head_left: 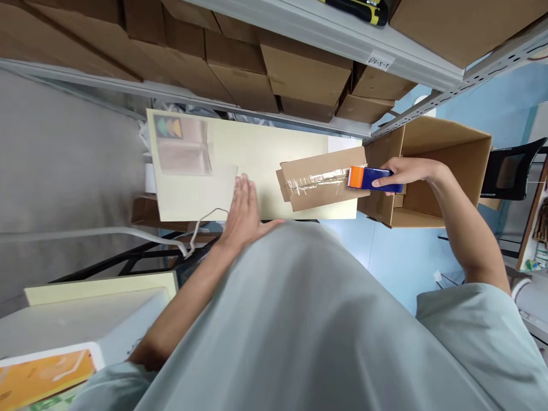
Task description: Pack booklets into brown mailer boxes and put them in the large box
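Note:
My right hand grips a blue tape dispenser with an orange, toothed front end. That end sits at the right part of a flattish cardboard box, over shiny clear tape running along its seam. The box lies slightly tilted on a pale yellow tabletop. My left hand lies with fingers stretched out at the near edge of the tabletop, apart from the box and holding nothing. Beside its fingertips is a white sheet, and a clear plastic pouch with a coloured print lies farther left.
Behind the tabletop a metal shelf carries several brown cartons. A large open carton stands at the right end. A white cable runs in from the left. At lower left is an orange item in a white-edged container.

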The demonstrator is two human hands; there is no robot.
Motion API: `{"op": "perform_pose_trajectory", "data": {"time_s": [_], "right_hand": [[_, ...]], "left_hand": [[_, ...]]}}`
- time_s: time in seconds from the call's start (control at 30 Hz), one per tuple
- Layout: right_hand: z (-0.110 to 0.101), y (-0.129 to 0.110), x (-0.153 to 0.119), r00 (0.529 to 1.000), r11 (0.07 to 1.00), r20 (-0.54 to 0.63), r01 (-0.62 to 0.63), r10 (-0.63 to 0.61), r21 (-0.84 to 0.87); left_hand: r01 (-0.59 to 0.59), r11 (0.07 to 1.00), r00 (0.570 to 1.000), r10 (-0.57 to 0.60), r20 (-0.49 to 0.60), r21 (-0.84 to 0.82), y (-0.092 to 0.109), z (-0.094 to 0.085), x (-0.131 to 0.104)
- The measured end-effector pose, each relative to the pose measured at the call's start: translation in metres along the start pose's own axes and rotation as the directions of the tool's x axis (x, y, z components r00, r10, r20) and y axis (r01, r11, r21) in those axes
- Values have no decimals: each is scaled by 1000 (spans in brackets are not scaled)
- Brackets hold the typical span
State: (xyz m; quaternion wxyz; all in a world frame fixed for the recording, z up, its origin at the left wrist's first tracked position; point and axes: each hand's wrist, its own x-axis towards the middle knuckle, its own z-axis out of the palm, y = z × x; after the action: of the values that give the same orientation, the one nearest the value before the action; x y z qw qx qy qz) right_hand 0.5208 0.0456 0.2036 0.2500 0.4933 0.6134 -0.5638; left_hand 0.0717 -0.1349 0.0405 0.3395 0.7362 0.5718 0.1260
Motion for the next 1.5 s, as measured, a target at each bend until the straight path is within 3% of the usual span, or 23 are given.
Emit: {"op": "perform_pose_trajectory", "data": {"time_s": [0.13, 0.23, 0.37, 0.53, 0.63, 0.77, 0.93, 1.1, 1.33, 1.5], "right_hand": [[-4, 3, 0, 999, 999, -2, -35, 35, 37], [-6, 10, 0, 1000, 1000, 7, -10, 10, 19], [-9, 25, -1, 997, 998, -70, -14, 10, -57], [-15, 38, -11, 996, 996, -92, -3, -5, -89], [-13, 34, -23, 998, 996, -67, -25, 19, -87], [0, 9, -30, 1000, 998, -11, -7, 6, -61], [26, -28, -1, 989, 1000, 144, 16, -18, 19], [46, -26, 27, 976, 997, 217, -15, -1, 72], [40, -13, 19, 974, 995, 203, -95, 97, -18], [36, -12, 37, 978, 992, 179, -95, 107, -78]], "left_hand": [[-142, 989, 990, 143, 16, -41, 69, 11, 47], [-178, 984, 982, 179, 54, -23, 87, 19, 80], [-183, 983, 978, 179, 106, 27, 73, 26, 103], [-175, 983, 971, 165, 171, 48, 55, 28, 108], [-193, 980, 964, 181, 195, 47, 49, 22, 101], [-197, 977, 963, 177, 204, 81, 35, 1, 81], [-191, 974, 953, 154, 261, 124, 4, -17, 54], [-186, 970, 956, 141, 257, 158, -24, -15, 42], [-214, 958, 941, 149, 305, 190, -26, -13, 41], [-192, 972, 954, 153, 259, 133, -23, -12, 41]]}}
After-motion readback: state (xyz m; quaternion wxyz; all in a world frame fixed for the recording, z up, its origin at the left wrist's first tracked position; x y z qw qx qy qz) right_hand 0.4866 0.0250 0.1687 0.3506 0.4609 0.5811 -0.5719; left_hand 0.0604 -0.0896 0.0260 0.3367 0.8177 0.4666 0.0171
